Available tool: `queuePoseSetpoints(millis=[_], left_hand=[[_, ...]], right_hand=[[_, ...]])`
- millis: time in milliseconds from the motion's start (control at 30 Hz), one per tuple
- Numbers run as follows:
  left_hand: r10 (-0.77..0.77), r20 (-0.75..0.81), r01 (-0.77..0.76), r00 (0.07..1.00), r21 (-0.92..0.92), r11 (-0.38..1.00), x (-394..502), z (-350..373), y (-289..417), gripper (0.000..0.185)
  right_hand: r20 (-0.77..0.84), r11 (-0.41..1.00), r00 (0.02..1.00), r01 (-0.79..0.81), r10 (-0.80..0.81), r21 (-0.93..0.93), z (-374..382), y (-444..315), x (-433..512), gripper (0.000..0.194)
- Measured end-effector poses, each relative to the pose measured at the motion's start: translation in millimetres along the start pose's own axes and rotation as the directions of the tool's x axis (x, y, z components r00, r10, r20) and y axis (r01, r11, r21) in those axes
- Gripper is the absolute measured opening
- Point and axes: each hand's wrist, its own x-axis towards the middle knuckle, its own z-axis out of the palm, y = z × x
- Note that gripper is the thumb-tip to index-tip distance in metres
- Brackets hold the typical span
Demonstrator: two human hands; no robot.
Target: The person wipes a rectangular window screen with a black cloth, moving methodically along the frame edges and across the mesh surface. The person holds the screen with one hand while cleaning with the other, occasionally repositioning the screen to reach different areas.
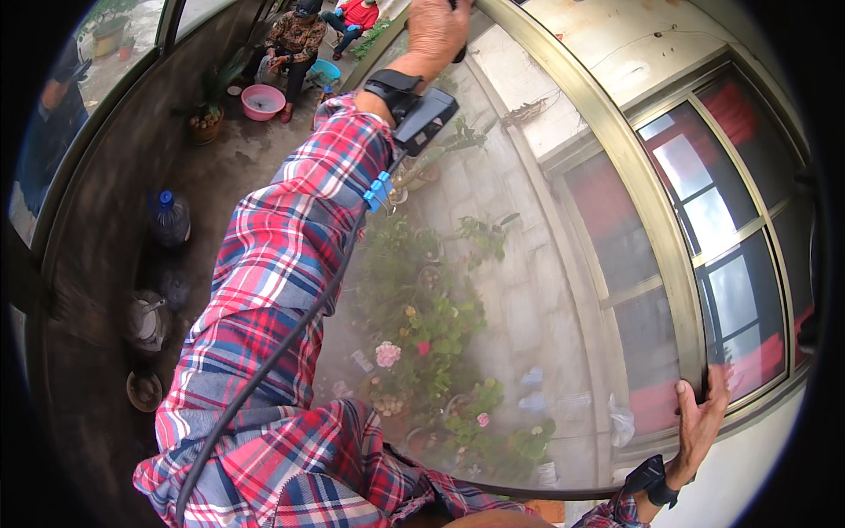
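Observation:
A large window sash with an aluminium frame (650,191) and a hazy glass pane (521,297) stands before me. My left hand (436,33) reaches to the sash's upper part, at the picture's top edge. Its fingers are mostly cut off; a dark thing shows beside it, too little to name. My right hand (701,416) is at the lower right, thumb and fingers on either side of the frame's edge. Both wrists wear black straps with devices. A black cable (264,369) runs along my left plaid sleeve, held by a blue clip (378,191).
Potted flowers (388,354) and paving show through the glass. At right is another window (733,244) with red curtains. On the floor at left are a plastic bottle (170,221), a bowl (144,391) and a pink basin (263,102). Two people (297,39) sit beyond.

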Motion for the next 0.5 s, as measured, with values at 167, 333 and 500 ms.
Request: queuePoseSetpoints(millis=[167,333,500], left_hand=[[0.059,-0.069,-0.057,0.996,0.032,0.998,-28,-20,-23,0.037],[0.038,0.106,-0.031,0.994,-0.064,0.997,-72,-12,55,0.033],[0.557,0.479,-0.345,0.679,-0.462,0.817,-144,-42,106,0.033]], right_hand=[[0.013,0.994,1.0,0.018,-0.017,-0.109,-2,8,-3,0.042],[-0.026,0.981,0.981,0.193,-0.193,-0.004,9,8,9,0.038],[0.011,0.997,1.0,0.02,-0.021,0.074,6,3,5,0.036]])
